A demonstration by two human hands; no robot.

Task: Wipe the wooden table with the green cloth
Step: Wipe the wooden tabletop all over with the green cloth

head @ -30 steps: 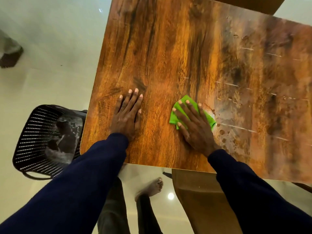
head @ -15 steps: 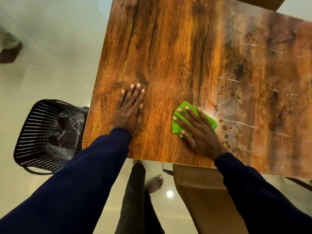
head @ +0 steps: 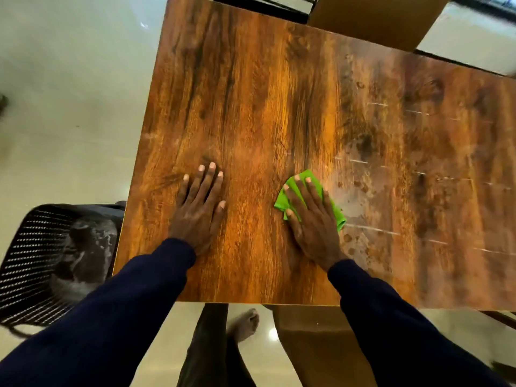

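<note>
Hands: 2 | left hand (head: 199, 216) flat, fingers straight, on wooden table (head: 279, 93) | right hand (head: 311, 219) flat, pressing 1 green cloth (head: 307, 177) near front edge | 1 black mesh chair (head: 36, 261) at left | glossy pale floor (head: 69, 93)

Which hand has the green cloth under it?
The right hand. It presses flat on the green cloth, while the left hand rests on the bare wooden table with no cloth under it.

The person is wearing long, plain, dark navy sleeves (head: 111, 317) and dark trousers (head: 206, 356); one foot (head: 244, 324) is showing bare by the table (head: 251, 93), at its near edge.
</note>
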